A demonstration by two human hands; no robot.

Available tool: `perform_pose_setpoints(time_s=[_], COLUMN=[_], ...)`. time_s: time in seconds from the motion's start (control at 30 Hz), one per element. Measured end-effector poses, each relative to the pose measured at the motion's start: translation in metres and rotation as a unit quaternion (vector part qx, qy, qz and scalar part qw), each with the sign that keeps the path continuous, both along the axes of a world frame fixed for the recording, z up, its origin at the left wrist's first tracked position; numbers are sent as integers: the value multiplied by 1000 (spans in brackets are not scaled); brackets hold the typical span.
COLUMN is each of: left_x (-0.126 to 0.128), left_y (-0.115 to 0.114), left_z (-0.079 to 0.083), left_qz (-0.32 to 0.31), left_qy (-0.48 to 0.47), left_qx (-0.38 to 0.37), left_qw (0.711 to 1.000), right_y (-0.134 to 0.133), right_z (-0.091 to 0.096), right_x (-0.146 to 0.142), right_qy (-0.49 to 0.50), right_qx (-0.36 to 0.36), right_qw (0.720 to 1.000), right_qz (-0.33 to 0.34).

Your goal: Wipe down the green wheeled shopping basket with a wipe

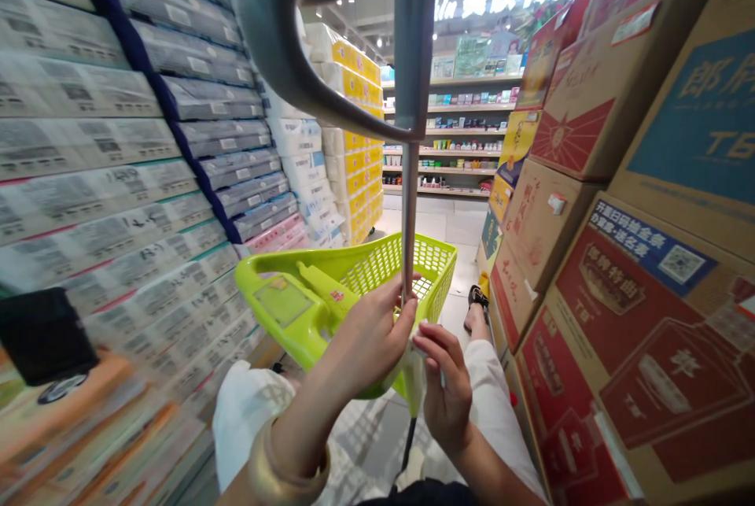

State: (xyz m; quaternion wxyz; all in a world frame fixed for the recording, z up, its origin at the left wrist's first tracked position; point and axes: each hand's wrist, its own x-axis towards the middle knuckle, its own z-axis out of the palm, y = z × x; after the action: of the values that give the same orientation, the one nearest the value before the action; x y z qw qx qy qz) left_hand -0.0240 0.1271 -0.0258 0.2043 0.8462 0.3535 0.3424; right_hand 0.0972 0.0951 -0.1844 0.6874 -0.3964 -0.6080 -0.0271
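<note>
My left hand, with a gold bangle on its wrist, is closed around the lower part of a grey pole. The pole stands upright in front of me, and its thick curved top looms close to the camera. Just right of the pole's lower end, my right hand has its fingers curled together; something small and whitish shows at the fingertips, too unclear to name. Beyond both hands is a lime-green shopping basket with a perforated wall, partly hidden by my left hand and the pole.
Stacked paper packs rise along the left side. Cardboard cartons are piled close on the right. Shelves of small goods stand at the back. My white-trousered leg and sandalled foot extend beside the cartons.
</note>
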Motion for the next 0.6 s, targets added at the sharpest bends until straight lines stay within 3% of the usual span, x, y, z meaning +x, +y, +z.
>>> perform_pose_setpoints(time_s=[0.1,0.27,0.47,0.6], left_x=[-8,-17,-20,-20], left_y=[0,3,6,8], left_z=[0,0,0,1], left_qz=[-17,-20,-15,-15], left_qy=[3,19,21,13], left_qx=[-19,-15,-18,-28], left_qw=[1000,1000,999,999], right_y=[0,7,-3,13], right_z=[2,1,10,5], right_x=[-6,-3,-15,-5], right_qy=[-3,14,-35,-5], right_qx=[1,-17,14,-3], right_qw=[1000,1000,998,1000], right_qz=[13,-22,60,1])
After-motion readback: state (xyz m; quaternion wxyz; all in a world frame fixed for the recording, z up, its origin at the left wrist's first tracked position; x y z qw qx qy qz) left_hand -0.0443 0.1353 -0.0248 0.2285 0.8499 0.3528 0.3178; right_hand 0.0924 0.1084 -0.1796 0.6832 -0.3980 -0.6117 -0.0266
